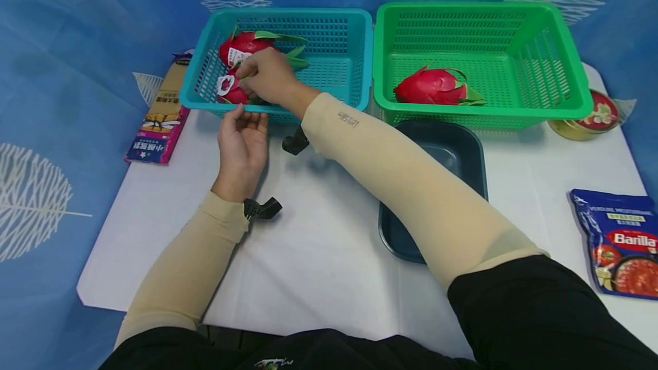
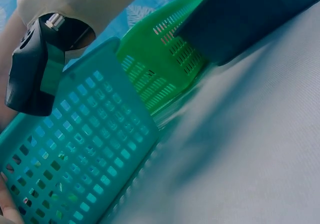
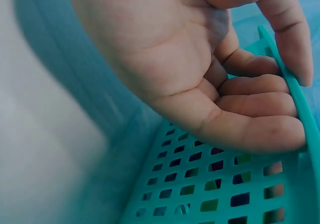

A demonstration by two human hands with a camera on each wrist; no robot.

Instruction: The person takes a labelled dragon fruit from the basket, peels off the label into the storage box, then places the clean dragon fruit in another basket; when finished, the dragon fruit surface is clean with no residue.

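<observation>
Two red dragon fruits lie at the left end of the blue-green basket [image 1: 334, 108], both with white labels. My right hand [image 1: 272, 76] reaches over the front rim, its curled thumb and fingers gripping the nearer dragon fruit [image 1: 226, 89] and covering part of it. The farther dragon fruit [image 1: 252, 43] is just beyond those fingers. My left hand [image 1: 244, 144], palm up, holds the basket's front rim with the thumb on top and the fingers curled below. The right wrist view shows this left hand [image 3: 200, 78] close up against the perforated wall.
Beside it stands a green basket [image 1: 483, 113] holding another dragon fruit [image 1: 429, 86]. A dark tray [image 1: 478, 159] lies in front, partly under my right forearm. A tin [image 1: 578, 130] and a Barilla pouch [image 1: 624, 244] are at right, a pink-and-tan packet [image 1: 159, 113] at left.
</observation>
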